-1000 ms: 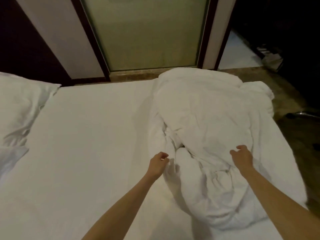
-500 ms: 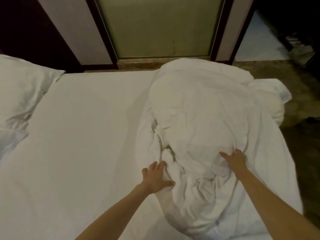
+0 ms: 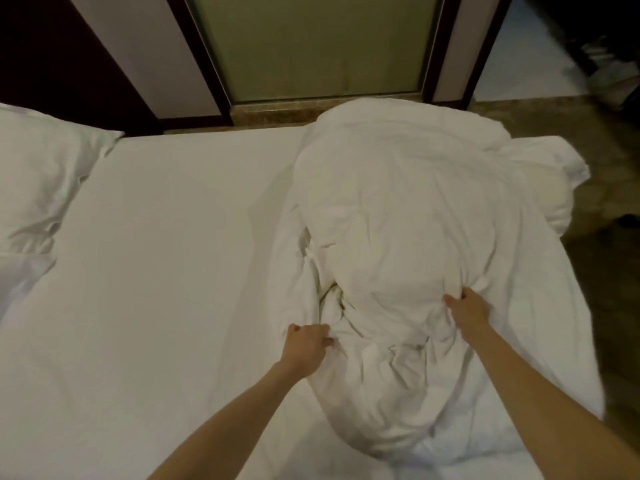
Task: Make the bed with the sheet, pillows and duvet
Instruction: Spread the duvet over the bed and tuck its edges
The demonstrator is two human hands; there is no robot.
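- Duvet (image 3: 398, 220), white and heavily creased, is lying bunched in a long mound on the right half of the bed. Its far end is reaching the far edge of the mattress, and a rounded lobe is bulging out past the right side above the floor (image 3: 599, 278).
- The left hand (image 3: 306, 346) is gripping the duvet at the mound's near-left edge. Its fingers are curling into a cluster of tight folds and the thumb is lying along the top.
- The right hand (image 3: 467, 308) is clutching a gather of fabric on the near-right slope of the mound. The thumb is pointing left and the fingers are digging in from the far side, with creases radiating from the grasp.
- Both bare forearms are stretching forward from the bottom of the view, well apart, with the near end of the mound sitting between them.
- The sheet (image 3: 166, 271) is lying flat and smooth over the left half of the mattress, just beside the duvet's left edge.
- A white pillow (image 3: 38, 174) is resting at the far-left corner of the bed, with more white bedding showing below it at the left border; what that is cannot be told.
- A frosted glass panel (image 3: 322, 46) in a dark frame is standing beyond the far side of the bed.
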